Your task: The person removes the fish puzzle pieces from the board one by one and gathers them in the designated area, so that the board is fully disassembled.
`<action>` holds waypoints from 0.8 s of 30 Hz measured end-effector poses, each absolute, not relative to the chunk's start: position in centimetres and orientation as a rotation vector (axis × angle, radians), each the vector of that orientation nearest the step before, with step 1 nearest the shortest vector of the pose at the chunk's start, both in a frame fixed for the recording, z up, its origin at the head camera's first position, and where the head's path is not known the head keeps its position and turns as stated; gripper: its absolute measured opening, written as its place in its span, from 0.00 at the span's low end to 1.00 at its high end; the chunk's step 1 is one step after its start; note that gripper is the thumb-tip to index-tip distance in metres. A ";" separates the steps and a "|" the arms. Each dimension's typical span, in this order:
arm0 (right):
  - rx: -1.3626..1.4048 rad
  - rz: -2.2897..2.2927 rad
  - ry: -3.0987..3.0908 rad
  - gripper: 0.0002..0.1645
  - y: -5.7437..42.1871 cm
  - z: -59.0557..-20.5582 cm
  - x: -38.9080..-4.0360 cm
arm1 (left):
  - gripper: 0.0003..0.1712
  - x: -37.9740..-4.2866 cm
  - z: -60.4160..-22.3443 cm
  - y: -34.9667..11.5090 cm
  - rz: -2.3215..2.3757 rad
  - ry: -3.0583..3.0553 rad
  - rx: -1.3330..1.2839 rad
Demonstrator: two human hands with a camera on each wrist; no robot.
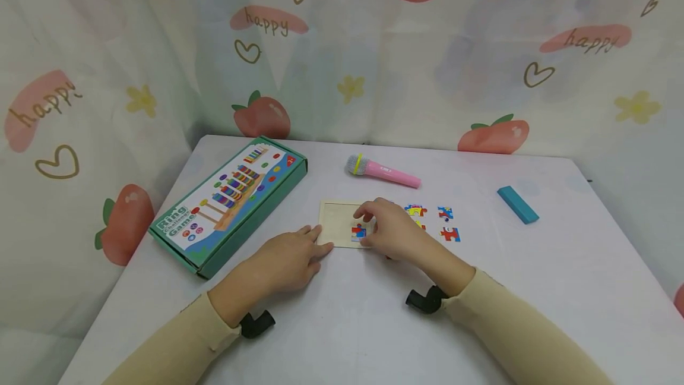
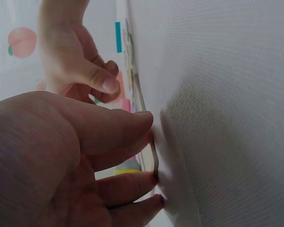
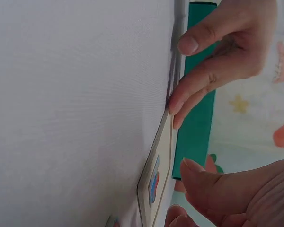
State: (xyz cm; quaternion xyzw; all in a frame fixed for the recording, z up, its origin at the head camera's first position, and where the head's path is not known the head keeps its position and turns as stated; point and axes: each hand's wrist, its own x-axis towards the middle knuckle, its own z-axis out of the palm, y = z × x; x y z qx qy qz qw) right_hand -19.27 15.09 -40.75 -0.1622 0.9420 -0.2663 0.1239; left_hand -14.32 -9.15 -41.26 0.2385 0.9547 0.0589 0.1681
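A shallow wooden puzzle tray (image 1: 334, 218) lies flat on the table in the head view. One red and blue jigsaw piece (image 1: 358, 232) sits inside it, toward its near right part. My left hand (image 1: 288, 261) rests at the tray's left side, straight fingertips on the edge and thumb at the near left corner. Over the right end of the tray is my right hand (image 1: 394, 232), its fingers loosely bent, with thumb and forefinger apart. Nothing shows between them in the right wrist view. Several loose jigsaw pieces (image 1: 450, 234) lie right of the tray, some partly hidden behind the right hand.
A green ring game box (image 1: 251, 218) lies slanted at the left. Behind the tray is a pink toy microphone (image 1: 392, 175) with a grey head. A teal block (image 1: 518, 204) lies at the right. Patterned cloth (image 1: 342, 46) hangs behind the white table (image 1: 352, 325).
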 end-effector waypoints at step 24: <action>-0.465 -0.653 2.751 0.16 13.3 -41.9 -19.7 | 0.28 -14.4 -41.5 -9.4 0.211 2.728 0.702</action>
